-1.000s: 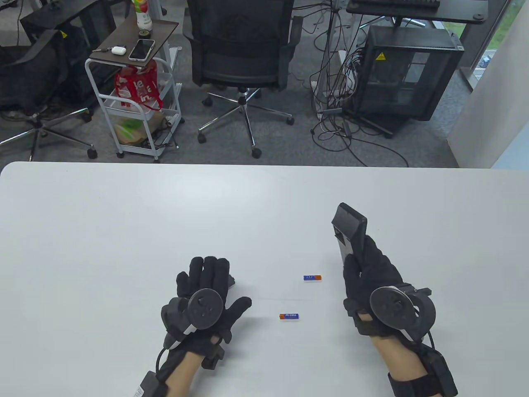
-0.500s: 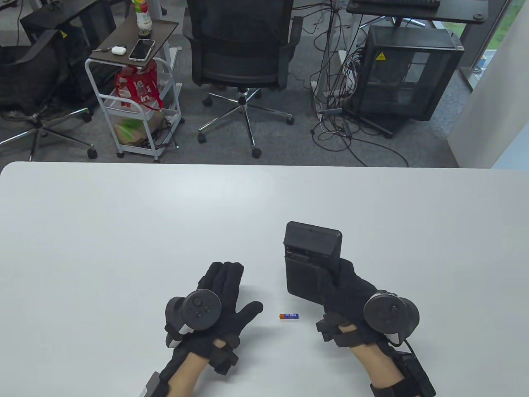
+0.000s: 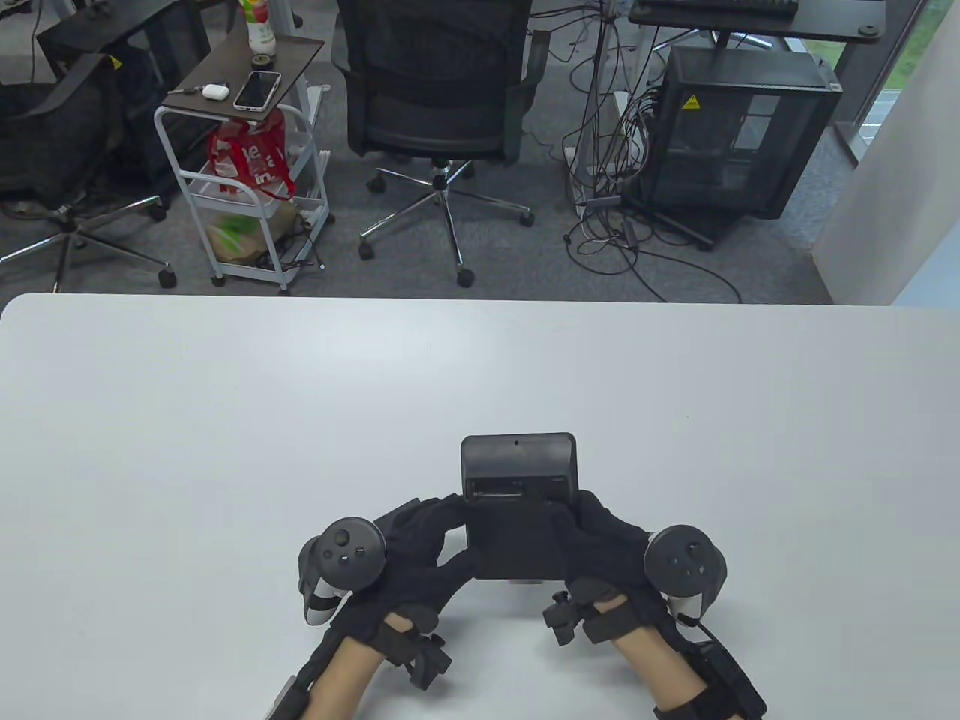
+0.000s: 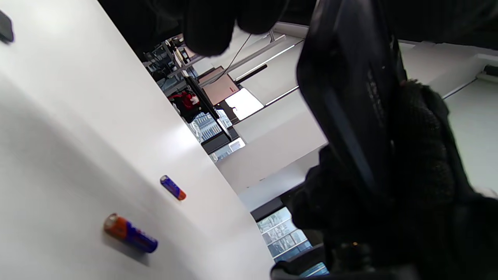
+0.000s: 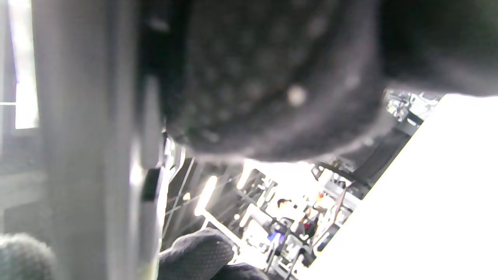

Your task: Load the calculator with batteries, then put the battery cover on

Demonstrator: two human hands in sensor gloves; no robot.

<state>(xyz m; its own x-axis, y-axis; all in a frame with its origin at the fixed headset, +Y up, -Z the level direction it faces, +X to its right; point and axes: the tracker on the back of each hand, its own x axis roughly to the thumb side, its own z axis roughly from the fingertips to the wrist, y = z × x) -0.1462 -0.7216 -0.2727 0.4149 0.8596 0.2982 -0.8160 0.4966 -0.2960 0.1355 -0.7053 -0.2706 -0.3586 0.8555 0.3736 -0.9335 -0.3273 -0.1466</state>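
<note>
A black calculator [image 3: 517, 480] is held back side up between both hands, above the table. Its open battery slot [image 3: 499, 491] shows near the middle of the back. My left hand [image 3: 446, 529] grips the calculator's left edge and my right hand [image 3: 589, 525] grips its right edge. The calculator also shows in the left wrist view [image 4: 350, 97], and blurred in the right wrist view [image 5: 78, 136]. Two blue-and-orange batteries [image 4: 130, 232] [image 4: 173, 187] lie on the white table [image 3: 225, 420]; in the table view the calculator hides them. A small dark piece [image 4: 6, 27] lies on the table; I cannot tell what it is.
Beyond the table's far edge stand an office chair [image 3: 439, 82], a white cart [image 3: 240, 150] with a phone on it, and a black computer case [image 3: 739, 127] with cables.
My right hand carried the calculator left and toward me, turning its back upward. My left hand rose from the table and took its left edge. The batteries are now hidden in the table view.
</note>
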